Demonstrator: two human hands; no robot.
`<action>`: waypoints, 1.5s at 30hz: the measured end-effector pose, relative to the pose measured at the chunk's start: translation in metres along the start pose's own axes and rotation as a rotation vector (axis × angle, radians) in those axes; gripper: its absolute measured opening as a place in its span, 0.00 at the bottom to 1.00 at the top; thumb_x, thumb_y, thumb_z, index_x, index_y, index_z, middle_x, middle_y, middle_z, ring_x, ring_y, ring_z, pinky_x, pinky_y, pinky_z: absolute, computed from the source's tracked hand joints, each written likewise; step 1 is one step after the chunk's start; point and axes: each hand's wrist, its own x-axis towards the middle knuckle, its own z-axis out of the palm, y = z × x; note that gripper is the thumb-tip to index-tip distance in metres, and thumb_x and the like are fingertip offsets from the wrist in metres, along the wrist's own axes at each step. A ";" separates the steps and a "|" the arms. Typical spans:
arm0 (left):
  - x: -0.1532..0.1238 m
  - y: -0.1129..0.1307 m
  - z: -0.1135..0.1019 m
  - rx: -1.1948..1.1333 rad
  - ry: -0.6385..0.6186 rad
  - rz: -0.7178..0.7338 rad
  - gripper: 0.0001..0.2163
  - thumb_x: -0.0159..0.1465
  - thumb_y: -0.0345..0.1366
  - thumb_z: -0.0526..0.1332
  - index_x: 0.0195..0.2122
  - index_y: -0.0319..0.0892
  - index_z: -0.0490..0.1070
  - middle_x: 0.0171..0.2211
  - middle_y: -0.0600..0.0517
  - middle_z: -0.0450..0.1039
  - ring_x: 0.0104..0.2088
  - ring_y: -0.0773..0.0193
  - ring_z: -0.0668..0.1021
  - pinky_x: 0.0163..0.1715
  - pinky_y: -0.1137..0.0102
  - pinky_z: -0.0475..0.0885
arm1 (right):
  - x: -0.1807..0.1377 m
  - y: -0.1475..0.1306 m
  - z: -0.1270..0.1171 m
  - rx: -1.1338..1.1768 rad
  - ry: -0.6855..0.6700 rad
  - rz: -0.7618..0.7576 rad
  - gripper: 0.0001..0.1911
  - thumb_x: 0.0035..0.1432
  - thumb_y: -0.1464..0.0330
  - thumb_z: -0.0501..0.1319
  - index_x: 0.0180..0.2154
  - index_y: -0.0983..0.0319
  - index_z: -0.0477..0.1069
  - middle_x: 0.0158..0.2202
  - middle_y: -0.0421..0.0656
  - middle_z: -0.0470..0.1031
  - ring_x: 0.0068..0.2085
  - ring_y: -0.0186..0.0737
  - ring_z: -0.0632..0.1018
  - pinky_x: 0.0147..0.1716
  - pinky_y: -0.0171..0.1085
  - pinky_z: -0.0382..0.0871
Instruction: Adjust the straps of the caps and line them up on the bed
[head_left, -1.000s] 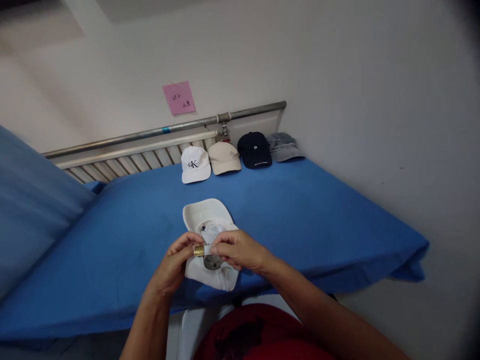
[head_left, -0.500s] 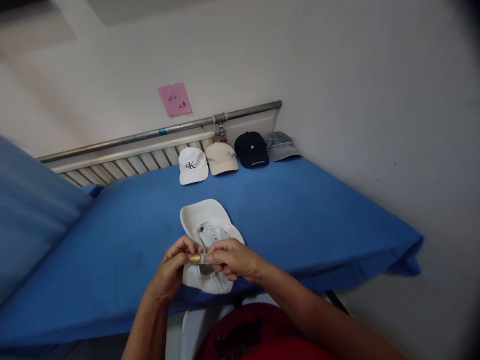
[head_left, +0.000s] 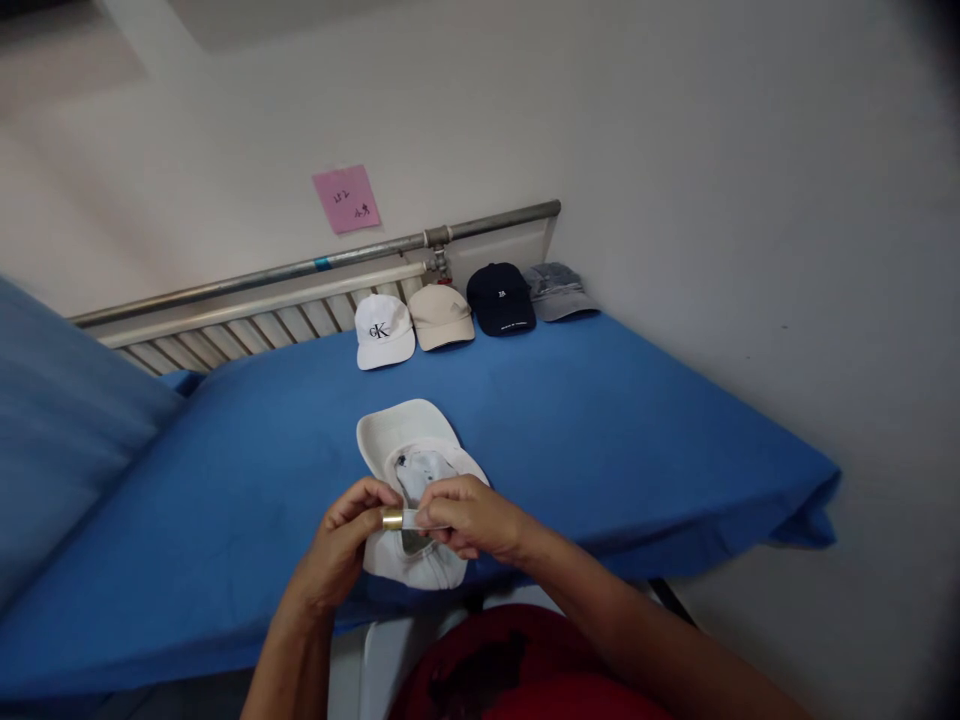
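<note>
A white baseball cap (head_left: 409,425) lies upside down near the front of the blue-covered table, its brim pointing away from me and its inside showing. My left hand (head_left: 349,535) pinches the gold metal buckle (head_left: 392,520) of the cap's back strap. From the other side, my right hand (head_left: 469,515) grips the white strap (head_left: 409,520) between thumb and fingers. The strap is stretched level between both hands, over the cap's opening. My right fingers cover the rest of the strap.
Along the back edge stand a white cap (head_left: 385,335), a beige cap (head_left: 441,318), a navy cap (head_left: 501,300) and a grey cap (head_left: 561,292). Behind are a radiator (head_left: 262,325), a metal pipe (head_left: 300,268) and a pink note (head_left: 346,198). A blue curtain (head_left: 67,430) hangs at left.
My right hand has shifted slightly right along the strap, so a little more strap shows beside the buckle. The buckle has tilted and catches more light. The cap stays in place.
</note>
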 end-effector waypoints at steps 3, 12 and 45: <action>0.000 0.000 0.001 0.027 -0.011 0.030 0.08 0.51 0.35 0.70 0.29 0.40 0.72 0.28 0.55 0.71 0.27 0.70 0.72 0.27 0.77 0.66 | 0.001 0.003 0.000 0.007 0.004 0.028 0.04 0.49 0.72 0.58 0.23 0.63 0.65 0.15 0.31 0.61 0.12 0.22 0.56 0.10 0.27 0.46; 0.002 0.002 0.009 0.038 0.019 0.009 0.09 0.53 0.35 0.69 0.29 0.41 0.69 0.27 0.55 0.70 0.25 0.70 0.71 0.26 0.76 0.67 | -0.008 0.004 0.006 -0.115 0.113 -0.292 0.11 0.45 0.69 0.66 0.34 0.60 0.69 0.22 0.32 0.66 0.22 0.26 0.64 0.22 0.28 0.58; -0.008 0.003 0.000 0.367 0.011 0.086 0.11 0.51 0.37 0.71 0.36 0.43 0.76 0.31 0.53 0.76 0.31 0.66 0.74 0.32 0.75 0.70 | -0.005 0.012 -0.014 0.080 0.054 -0.173 0.02 0.50 0.70 0.61 0.27 0.63 0.68 0.14 0.32 0.65 0.14 0.25 0.62 0.14 0.27 0.54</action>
